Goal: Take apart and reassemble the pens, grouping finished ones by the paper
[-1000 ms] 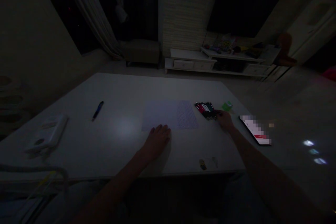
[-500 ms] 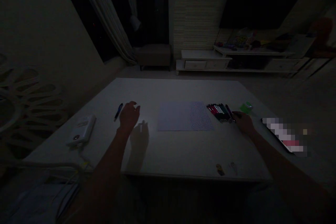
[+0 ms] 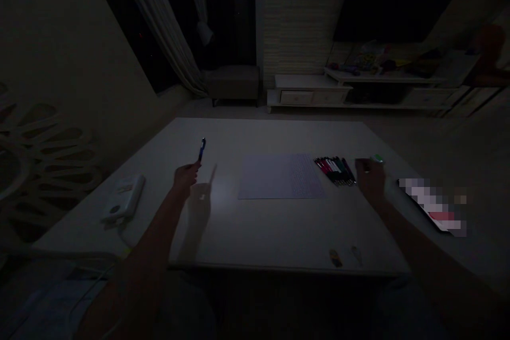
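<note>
In my left hand is a blue pen, gripped near its lower end and pointing up and away above the left part of the table. Its shadow falls on the tabletop to the right. My right hand is at the table's right side, beside a row of pens with red, white, green and dark barrels. A small green object is partly covered by this hand. The fingers look bent, but darkness hides whether they hold anything. Between my hands lies a sheet of paper, its right part covered in writing.
A white box-shaped device with a cable stands at the left edge of the white table. A phone-like slab, partly blurred out, lies at the right. Two small items, one a brown-and-dark piece, are near the front edge.
My left hand has picked up the blue pen from the tabletop and raised it. My right hand has shifted slightly right, away from the row of pens, over part of the green object.
</note>
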`<state>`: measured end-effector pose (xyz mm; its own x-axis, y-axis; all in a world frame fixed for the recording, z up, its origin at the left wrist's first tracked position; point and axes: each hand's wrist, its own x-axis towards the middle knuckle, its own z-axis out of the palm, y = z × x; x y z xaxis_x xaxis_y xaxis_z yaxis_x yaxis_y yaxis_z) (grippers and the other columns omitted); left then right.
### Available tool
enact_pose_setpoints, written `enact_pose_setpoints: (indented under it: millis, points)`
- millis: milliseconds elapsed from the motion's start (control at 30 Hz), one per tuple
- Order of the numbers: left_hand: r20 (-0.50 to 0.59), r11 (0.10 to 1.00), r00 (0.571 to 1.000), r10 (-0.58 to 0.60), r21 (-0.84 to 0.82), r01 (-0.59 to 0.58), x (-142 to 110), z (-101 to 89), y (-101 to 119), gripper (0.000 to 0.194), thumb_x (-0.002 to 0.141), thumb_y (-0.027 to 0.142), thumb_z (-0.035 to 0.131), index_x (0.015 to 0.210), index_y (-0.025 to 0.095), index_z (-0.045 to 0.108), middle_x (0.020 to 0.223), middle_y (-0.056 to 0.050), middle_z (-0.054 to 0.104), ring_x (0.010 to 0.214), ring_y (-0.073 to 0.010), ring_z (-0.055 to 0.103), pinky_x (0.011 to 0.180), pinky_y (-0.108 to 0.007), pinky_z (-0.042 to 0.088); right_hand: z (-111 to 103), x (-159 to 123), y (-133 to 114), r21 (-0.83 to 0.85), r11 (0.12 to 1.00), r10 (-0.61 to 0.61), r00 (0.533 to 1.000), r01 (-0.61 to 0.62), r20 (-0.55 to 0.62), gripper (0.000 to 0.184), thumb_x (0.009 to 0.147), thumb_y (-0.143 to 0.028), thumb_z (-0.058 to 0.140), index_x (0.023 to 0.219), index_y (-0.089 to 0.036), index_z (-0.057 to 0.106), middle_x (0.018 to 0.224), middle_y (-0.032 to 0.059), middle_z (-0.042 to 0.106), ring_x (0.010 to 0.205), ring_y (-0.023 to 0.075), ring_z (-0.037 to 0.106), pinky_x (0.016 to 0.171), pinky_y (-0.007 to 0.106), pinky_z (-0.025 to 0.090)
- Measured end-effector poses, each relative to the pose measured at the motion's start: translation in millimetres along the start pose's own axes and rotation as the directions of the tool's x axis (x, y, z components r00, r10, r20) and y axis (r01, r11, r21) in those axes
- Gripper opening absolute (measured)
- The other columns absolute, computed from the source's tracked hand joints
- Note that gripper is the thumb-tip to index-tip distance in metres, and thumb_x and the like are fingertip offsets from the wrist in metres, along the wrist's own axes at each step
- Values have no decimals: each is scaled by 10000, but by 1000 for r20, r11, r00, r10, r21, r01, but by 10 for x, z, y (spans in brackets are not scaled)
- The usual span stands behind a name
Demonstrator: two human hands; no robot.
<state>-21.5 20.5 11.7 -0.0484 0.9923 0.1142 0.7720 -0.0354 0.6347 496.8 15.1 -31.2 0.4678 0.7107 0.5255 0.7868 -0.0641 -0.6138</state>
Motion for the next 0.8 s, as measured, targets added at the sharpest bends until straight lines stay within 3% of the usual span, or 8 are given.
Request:
enact_pose_setpoints:
  millis: [100, 200, 367, 433, 533, 600, 700, 800]
  points:
    - [90, 972, 996, -5, -232, 26, -137, 452, 568, 439, 921, 446, 202, 1042, 162, 514, 832, -37, 604, 750, -126, 575, 685, -312, 497, 31, -309, -607, 231, 973, -61, 960, -4, 275, 372, 800, -427, 435, 844, -126, 651, 854, 122, 628, 789, 202, 548, 741, 333, 427]
    - [347, 793, 936, 53, -584, 172, -496, 938, 1140, 410, 868, 490, 383, 948, 136, 573, 855, -69, 610, 763, -132, 582, 661, -275, 487, 62, -738, -1156, 485, 845, -132, 790, -226, 599, 477, 851, -493, 332, 935, -146, 647, 908, 103, 635, 772, 180, 571, 626, 288, 445]
    - [605, 567, 787, 123, -694, 444, -926, 1339, 1539, 426, 797, 535, 489, 908, 133, 577, 878, -75, 601, 735, -120, 588, 602, -220, 435, 25, -1115, -1452, 569, 757, -237, 677, -320, 696, 382, 826, -459, 433, 867, -145, 647, 833, 69, 647, 747, 160, 579, 663, 280, 454]
    - [557, 712, 825, 96, -618, 334, -941, 1331, 1533, 412, 819, 512, 465, 917, 128, 580, 879, -91, 613, 732, -148, 602, 622, -261, 452, -27, -1096, -1404, 552, 779, -210, 705, -299, 678, 351, 830, -431, 438, 815, -143, 637, 796, 63, 649, 720, 151, 575, 661, 270, 448]
    - [179, 949, 964, 197, -282, -141, -901, 1188, 1487, 331, 847, 389, 482, 1085, 165, 537, 1037, -120, 602, 918, -222, 589, 792, -381, 447, -120, -1001, -1332, 488, 841, -193, 713, -234, 674, 339, 841, -418, 423, 764, -146, 611, 650, 36, 623, 606, 131, 546, 590, 249, 420]
    - [0, 878, 882, 471, 93, -469, -877, 1065, 1467, 368, 856, 297, 495, 1215, 226, 454, 1217, -111, 523, 1148, -254, 465, 968, -467, 315, -173, -956, -1330, 451, 882, -245, 683, -139, 688, 306, 820, -414, 464, 742, -154, 604, 596, 13, 593, 562, 122, 515, 558, 241, 392]
    - [68, 644, 719, 692, 392, -657, -855, 961, 1444, 297, 884, 233, 446, 1180, 243, 470, 1183, -76, 552, 1176, -241, 434, 1044, -539, 126, -203, -953, -1377, 491, 867, -325, 650, -85, 686, 259, 769, -411, 542, 741, -163, 611, 678, 13, 609, 618, 121, 518, 575, 238, 381]
    - [159, 620, 734, 660, 437, -652, -835, 990, 1404, 190, 912, 224, 380, 1010, 190, 538, 907, -45, 630, 904, -188, 569, 971, -460, 295, -157, -1013, -1412, 497, 821, -203, 671, -280, 713, 314, 721, -465, 587, 685, -153, 592, 568, -8, 546, 516, 100, 467, 492, 227, 341]
